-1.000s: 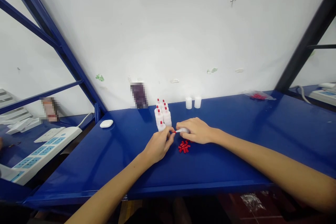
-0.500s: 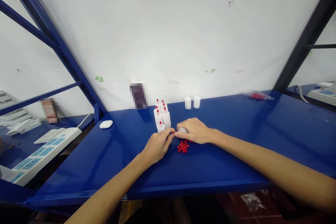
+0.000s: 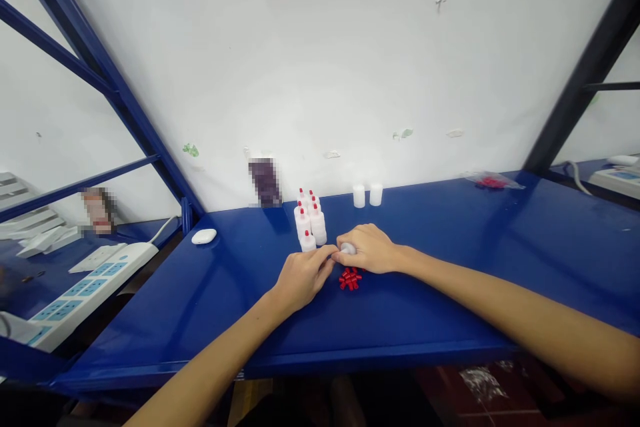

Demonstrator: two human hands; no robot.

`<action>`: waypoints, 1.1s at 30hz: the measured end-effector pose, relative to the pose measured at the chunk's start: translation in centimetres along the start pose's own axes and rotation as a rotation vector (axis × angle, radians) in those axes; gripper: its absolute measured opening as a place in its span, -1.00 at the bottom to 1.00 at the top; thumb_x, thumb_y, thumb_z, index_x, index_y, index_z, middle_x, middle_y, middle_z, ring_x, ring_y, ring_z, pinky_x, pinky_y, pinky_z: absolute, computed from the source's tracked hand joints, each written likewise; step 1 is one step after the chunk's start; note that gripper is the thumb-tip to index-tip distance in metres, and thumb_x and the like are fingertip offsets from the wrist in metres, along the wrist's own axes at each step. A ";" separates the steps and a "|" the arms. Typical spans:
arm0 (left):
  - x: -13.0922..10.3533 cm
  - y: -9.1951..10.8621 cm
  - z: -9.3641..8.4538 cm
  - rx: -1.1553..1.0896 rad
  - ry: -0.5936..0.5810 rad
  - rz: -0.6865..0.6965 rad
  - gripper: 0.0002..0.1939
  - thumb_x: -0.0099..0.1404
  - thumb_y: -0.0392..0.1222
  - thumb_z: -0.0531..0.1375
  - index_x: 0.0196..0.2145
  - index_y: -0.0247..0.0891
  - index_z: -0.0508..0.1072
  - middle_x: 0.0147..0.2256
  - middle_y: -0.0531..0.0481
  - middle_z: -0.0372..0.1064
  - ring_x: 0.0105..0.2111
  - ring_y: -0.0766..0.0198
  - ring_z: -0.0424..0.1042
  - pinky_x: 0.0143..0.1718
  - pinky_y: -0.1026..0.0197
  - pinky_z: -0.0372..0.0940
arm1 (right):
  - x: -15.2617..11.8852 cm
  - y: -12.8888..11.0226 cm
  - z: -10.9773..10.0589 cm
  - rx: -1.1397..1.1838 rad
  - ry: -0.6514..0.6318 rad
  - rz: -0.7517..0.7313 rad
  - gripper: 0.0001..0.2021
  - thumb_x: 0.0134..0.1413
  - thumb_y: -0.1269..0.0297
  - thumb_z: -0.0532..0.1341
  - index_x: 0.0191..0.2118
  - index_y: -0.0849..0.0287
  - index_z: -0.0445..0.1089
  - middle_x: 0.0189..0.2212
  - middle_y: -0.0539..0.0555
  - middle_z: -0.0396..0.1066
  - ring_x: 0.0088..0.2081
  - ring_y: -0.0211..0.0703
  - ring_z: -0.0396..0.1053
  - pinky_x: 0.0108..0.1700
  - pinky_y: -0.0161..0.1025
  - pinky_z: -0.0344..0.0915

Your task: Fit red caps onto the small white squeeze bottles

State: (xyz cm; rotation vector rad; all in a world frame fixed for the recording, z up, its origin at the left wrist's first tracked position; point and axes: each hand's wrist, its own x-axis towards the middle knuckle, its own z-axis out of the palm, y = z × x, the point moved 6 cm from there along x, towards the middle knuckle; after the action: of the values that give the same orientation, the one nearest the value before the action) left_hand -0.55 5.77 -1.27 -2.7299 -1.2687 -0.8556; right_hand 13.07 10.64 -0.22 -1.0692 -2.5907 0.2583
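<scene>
My right hand [image 3: 371,249] is wrapped round a small white squeeze bottle [image 3: 349,249], which lies tilted with its tip toward my left hand; most of it is hidden by the fingers. My left hand [image 3: 306,275] pinches at the bottle's tip, thumb and forefinger pressed together. The red cap in that pinch is covered by the fingertips now. Just below the hands lies a small heap of red caps [image 3: 349,279]. Beyond my left hand, several white bottles with red caps [image 3: 316,223] stand upright in two rows.
Two white bottles [image 3: 359,196] stand at the back near the wall. A clear bag of red caps [image 3: 491,182] lies at the back right. A white case [image 3: 204,236] sits on the left of the blue table [image 3: 425,320]. A phone-like pixelated object [image 3: 265,182] leans on the wall.
The left fingertips have moved slightly right, up against the bottle's tip. The bit of red that showed between them is now hidden. My right hand stays in place around the bottle.
</scene>
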 end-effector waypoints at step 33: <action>0.2 0.9 -0.5 -0.107 0.021 0.067 -0.64 0.31 -0.30 0.00 -0.56 -0.19 -0.11 -0.60 0.14 -0.03 -0.57 0.35 0.03 -0.45 0.22 0.00 | 0.3 5.2 -0.7 0.917 0.292 0.042 -0.80 0.19 0.18 0.02 -0.26 0.17 0.31 -0.52 -0.01 0.34 -0.43 -0.16 0.30 -0.31 -0.25 0.19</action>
State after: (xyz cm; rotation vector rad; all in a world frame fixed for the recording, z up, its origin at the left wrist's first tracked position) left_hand -0.06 5.21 -0.52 -2.8186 -1.1537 -0.9703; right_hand 16.55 14.56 -1.00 -0.7249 -1.8283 1.0738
